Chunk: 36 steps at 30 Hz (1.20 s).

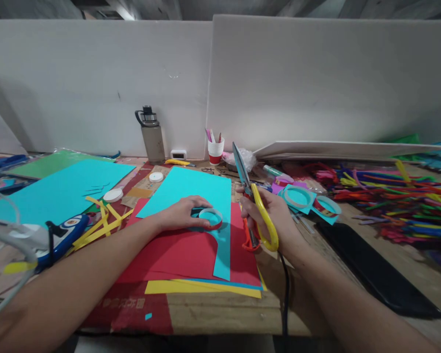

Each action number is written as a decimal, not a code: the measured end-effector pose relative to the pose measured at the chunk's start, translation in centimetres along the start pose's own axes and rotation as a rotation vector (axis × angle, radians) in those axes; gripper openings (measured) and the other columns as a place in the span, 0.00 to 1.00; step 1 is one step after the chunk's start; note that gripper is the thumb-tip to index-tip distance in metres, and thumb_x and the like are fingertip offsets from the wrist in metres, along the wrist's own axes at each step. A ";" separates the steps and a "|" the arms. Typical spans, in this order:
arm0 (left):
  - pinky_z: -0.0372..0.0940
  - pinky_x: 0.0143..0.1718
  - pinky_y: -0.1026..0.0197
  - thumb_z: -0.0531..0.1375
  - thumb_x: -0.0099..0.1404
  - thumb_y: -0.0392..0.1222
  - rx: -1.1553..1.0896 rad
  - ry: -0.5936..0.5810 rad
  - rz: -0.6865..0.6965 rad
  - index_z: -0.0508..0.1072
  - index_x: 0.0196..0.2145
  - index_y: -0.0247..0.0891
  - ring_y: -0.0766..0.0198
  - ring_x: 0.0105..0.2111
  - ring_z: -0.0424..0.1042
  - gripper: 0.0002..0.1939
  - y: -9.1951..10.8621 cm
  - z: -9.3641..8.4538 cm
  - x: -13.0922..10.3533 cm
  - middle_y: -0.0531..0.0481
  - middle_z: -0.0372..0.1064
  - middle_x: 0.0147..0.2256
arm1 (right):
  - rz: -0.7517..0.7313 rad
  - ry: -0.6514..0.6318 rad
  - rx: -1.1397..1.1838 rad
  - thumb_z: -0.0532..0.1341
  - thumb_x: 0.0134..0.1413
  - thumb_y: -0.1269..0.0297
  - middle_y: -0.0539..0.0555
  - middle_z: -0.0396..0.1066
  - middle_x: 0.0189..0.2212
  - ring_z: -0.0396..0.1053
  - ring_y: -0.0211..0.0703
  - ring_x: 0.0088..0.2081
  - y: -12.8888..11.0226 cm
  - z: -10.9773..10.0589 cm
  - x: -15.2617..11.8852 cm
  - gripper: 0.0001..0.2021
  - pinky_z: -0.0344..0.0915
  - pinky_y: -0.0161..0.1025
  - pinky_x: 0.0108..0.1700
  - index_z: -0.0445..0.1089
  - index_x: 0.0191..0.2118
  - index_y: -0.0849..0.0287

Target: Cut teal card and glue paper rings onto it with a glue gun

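My left hand (188, 213) is closed round the left side of a small tape roll (216, 226) with a red outer face, standing over cyan paper (194, 189). Something dark shows beneath its fingers, too hidden to name. My right hand (270, 211) grips scissors (267, 221) with yellow handles, the grey blades pointing up and away from me. Below its fingers is an orange-red tool (250, 236); whether the hand holds it too I cannot tell. The cyan paper has a curved cut edge and lies on red paper (176, 255), with yellow sheets (206, 288) beneath.
Left are yellow strips (103, 220), a larger cyan sheet (59, 191) and a blue-and-white device (64, 240). Behind stand a bottle (153, 139) and a cup of pens (216, 151). Two tape rolls (298, 197), a black case (375, 269) and colourful pipe cleaners (397, 201) lie right.
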<state>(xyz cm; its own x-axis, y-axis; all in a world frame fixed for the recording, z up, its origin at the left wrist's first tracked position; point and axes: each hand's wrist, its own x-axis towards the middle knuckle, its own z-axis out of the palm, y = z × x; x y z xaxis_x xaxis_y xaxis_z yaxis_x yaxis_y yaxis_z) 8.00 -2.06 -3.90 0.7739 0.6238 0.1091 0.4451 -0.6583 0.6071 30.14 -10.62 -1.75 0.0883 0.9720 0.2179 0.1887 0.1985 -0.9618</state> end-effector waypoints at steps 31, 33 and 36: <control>0.63 0.37 0.59 0.50 0.62 0.55 -0.521 0.893 -0.234 0.73 0.33 0.35 0.62 0.35 0.71 0.21 -3.5 -6.3 -1.0 0.43 0.73 0.35 | -0.029 -0.191 -0.156 0.60 0.51 0.57 0.45 0.63 0.18 0.57 0.31 0.14 -0.8 1.5 -2.1 0.16 0.53 0.30 0.15 0.68 0.45 0.57; 0.63 0.37 0.59 0.50 0.63 0.54 -0.502 0.865 -0.244 0.73 0.33 0.35 0.62 0.35 0.71 0.21 -3.6 -6.4 -1.1 0.43 0.73 0.36 | -0.060 -0.215 -0.223 0.59 0.52 0.58 0.46 0.63 0.18 0.58 0.33 0.16 -0.8 1.6 -2.3 0.14 0.54 0.31 0.18 0.70 0.43 0.57; 0.63 0.35 0.60 0.50 0.63 0.55 -0.468 0.873 -0.220 0.73 0.33 0.35 0.62 0.35 0.71 0.21 -3.7 -6.7 -1.2 0.42 0.73 0.35 | -0.141 -0.267 -0.369 0.59 0.52 0.58 0.48 0.67 0.21 0.63 0.37 0.21 -1.0 1.8 -2.4 0.13 0.57 0.32 0.23 0.71 0.42 0.55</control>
<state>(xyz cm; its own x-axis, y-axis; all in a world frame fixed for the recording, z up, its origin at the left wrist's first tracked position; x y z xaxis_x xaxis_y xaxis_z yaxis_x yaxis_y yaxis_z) 2.39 2.43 -0.95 0.0133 0.9246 0.3807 0.1720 -0.3772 0.9100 28.00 -12.95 -1.65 -0.2090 0.9466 0.2455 0.5198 0.3201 -0.7920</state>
